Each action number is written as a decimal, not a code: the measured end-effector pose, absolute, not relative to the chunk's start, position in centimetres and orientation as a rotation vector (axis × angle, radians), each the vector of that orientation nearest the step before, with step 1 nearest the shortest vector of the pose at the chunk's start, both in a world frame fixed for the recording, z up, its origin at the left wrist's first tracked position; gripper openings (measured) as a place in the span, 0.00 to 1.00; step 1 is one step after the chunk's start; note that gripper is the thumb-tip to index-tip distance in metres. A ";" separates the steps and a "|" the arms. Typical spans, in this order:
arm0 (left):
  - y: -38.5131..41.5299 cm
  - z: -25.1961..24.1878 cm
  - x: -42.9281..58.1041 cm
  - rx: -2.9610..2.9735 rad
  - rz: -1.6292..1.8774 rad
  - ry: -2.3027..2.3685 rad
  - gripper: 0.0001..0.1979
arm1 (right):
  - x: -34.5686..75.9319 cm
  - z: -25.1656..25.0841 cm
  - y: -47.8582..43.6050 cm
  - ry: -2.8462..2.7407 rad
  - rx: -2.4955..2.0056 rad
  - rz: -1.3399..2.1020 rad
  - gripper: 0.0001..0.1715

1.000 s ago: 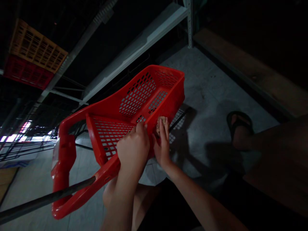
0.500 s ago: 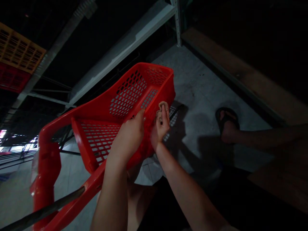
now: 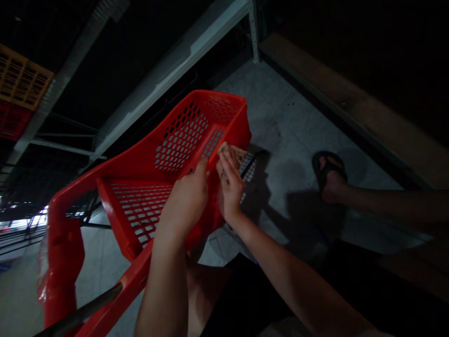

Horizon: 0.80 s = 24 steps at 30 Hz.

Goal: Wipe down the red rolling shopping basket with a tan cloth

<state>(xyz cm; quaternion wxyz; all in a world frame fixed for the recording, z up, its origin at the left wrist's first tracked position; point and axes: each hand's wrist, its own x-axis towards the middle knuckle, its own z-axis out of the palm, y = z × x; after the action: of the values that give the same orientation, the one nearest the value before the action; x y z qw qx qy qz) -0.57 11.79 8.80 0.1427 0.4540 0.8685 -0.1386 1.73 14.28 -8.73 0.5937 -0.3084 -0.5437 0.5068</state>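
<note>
A red plastic shopping cart with perforated walls stands in front of me, tilted across the view. Wrapped over its near rim is my left hand, its thumb lying along the top edge and its other fingers mostly hidden. My right hand holds a tan, crumpled cloth flat against the outside of the cart's near wall. The fingers are straight and close together over the cloth, and part of it sticks out past them.
A grey metal rack runs behind the cart. Yellow and red crates sit at the far left. A bare metal bar shows at the cart's handle end. A sandalled foot rests on the grey floor at right.
My right hand and the cloth have shifted slightly up and left along the cart's wall, and more of the cloth shows. My left hand keeps its hold. The whole view has moved a little.
</note>
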 end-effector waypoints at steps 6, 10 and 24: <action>11.1 8.5 -1.0 1.354 -0.306 2.508 0.22 | 4.2 -11.0 5.7 -1.236 -0.658 1.260 0.31; 10.7 8.5 -0.5 1.377 -0.255 2.509 0.24 | 5.1 -11.7 8.9 -1.317 -0.745 1.280 0.29; 11.0 8.9 0.3 1.280 -0.270 2.516 0.25 | 5.1 -10.4 10.6 -1.175 -0.956 1.474 0.27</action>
<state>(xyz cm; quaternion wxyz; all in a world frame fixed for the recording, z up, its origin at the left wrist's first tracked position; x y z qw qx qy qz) 0.28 10.96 8.86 0.1522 0.4460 0.8769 -0.0941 5.06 10.64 -10.45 0.4916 -0.3940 -0.4842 0.6072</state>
